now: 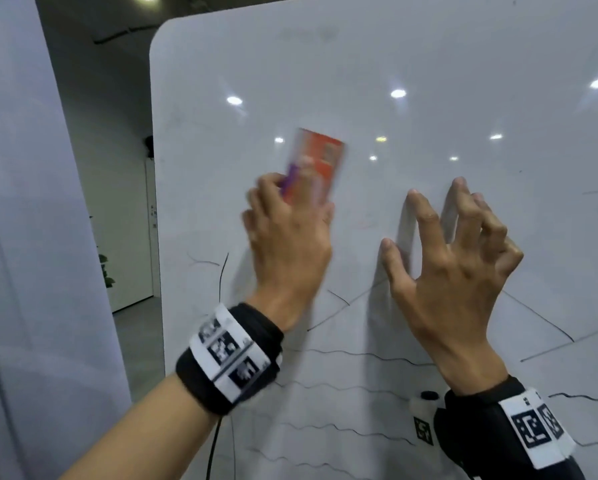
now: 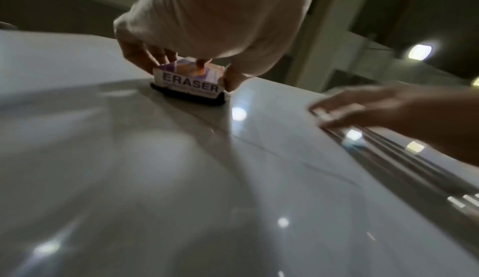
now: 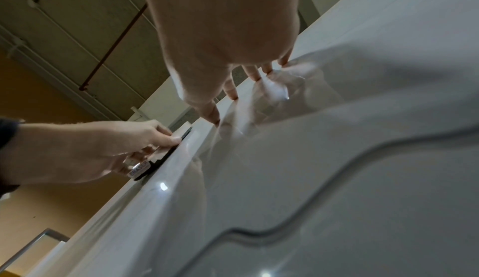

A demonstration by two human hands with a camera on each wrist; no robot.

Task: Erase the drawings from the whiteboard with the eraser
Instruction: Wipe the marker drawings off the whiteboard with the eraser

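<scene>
Whiteboard: upright, rounded upper-left corner; upper area bare, black wavy drawings across the lower part.
Right hand: grip wide, fingertips spread on the board.
Left hand: grip holding the eraser.
Eraser: pad flat on board, near left edge, blurred.
</scene>
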